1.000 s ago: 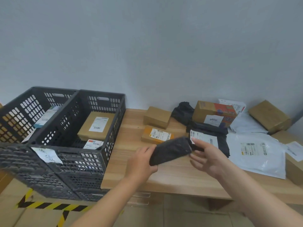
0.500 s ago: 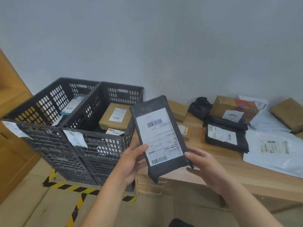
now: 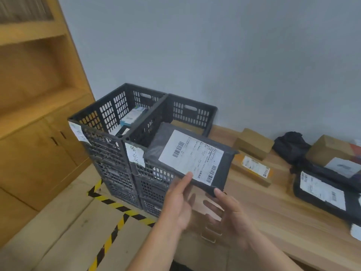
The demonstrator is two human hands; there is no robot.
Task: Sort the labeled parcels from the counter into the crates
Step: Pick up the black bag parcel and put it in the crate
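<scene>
Parcel (image 3: 154, 145) held over the near corner of the right crate (image 3: 191, 112)

A flat black plastic mailer, slightly wrinkled, with a white barcoded label (image 3: 191, 156) facing up and tilted. The left hand (image 3: 178, 202) pinches its near edge, thumb on the label and fingers under. The right hand (image 3: 232, 216) is blurred: thumb tip at the near corner, fingers spread straight below, seemingly supporting rather than clamping. Both crates are black perforated plastic with paper tags. The left crate (image 3: 109, 114) holds a white-and-blue box (image 3: 132, 116), the right a brown carton (image 3: 187, 125). Cardboard boxes (image 3: 254, 142) lie on the wooden counter (image 3: 273, 208)
</scene>
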